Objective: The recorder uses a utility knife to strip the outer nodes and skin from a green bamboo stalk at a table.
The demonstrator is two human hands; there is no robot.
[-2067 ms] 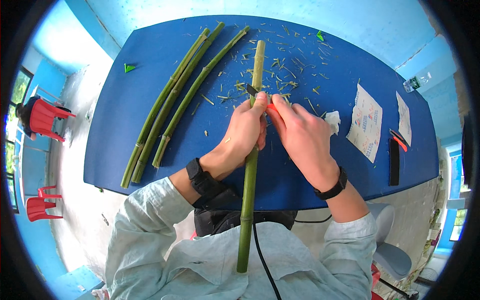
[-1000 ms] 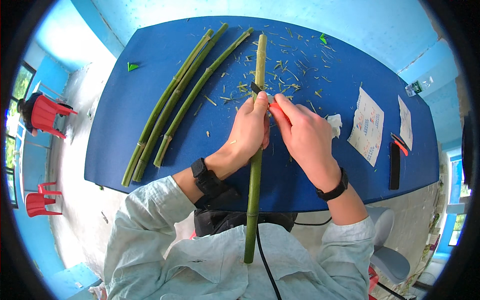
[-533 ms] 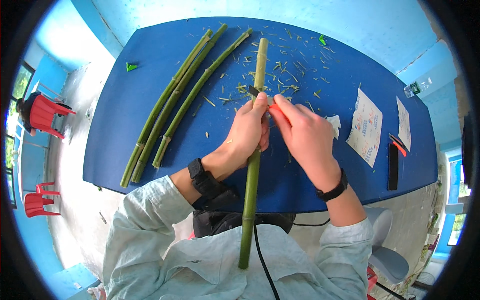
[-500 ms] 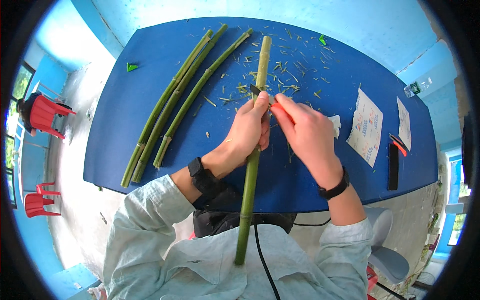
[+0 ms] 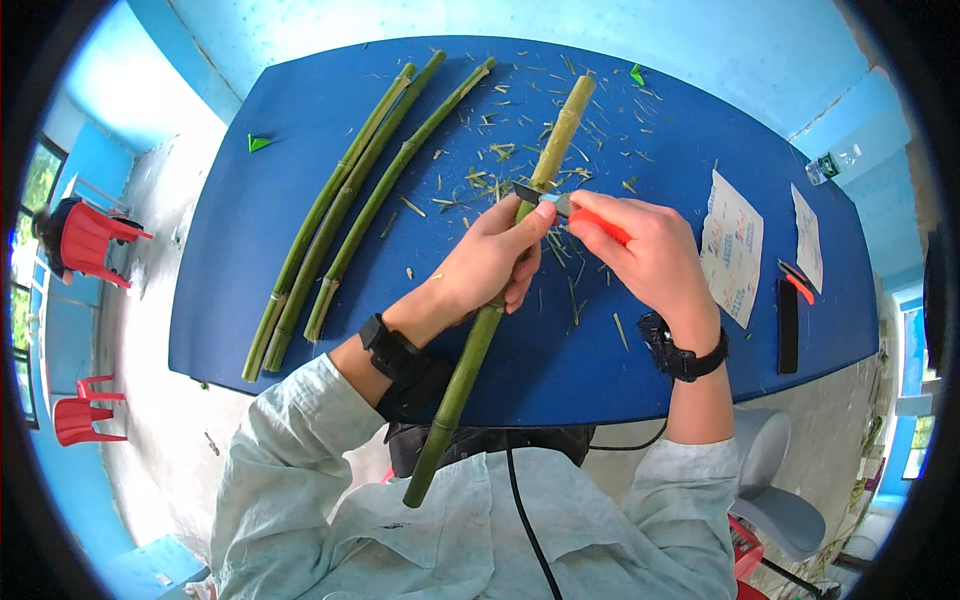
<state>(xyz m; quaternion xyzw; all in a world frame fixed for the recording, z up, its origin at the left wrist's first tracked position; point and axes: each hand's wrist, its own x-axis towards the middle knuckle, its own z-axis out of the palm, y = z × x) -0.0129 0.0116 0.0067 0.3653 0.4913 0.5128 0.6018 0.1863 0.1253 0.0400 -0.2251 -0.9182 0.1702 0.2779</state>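
Note:
A green bamboo stalk [image 5: 463, 372] slants up and away from near my shirt, with its far end pale and scraped. Closed around its middle is my left hand [image 5: 497, 248]. In my right hand [image 5: 640, 245] is an orange-handled utility knife [image 5: 603, 226], its dark blade lying across the stalk just beyond my left hand. My left thumb is at the blade. Further left on the table, three green stalks [image 5: 345, 185] lie side by side. Thin shavings [image 5: 490, 183] are strewn around the scraped end.
The blue table [image 5: 255, 220] spans the view. To the right lie two printed paper sheets [image 5: 733, 250], another orange-and-black tool [image 5: 797, 283], a black strip [image 5: 788, 327] and a clear bottle [image 5: 832, 163]. Red chairs [image 5: 88, 240] stand at far left; a grey chair [image 5: 770, 490] is at lower right.
The stalk has tilted, its far end swinging right and its near end left. My right hand has moved right and slightly down with the knife, showing more of the orange handle.

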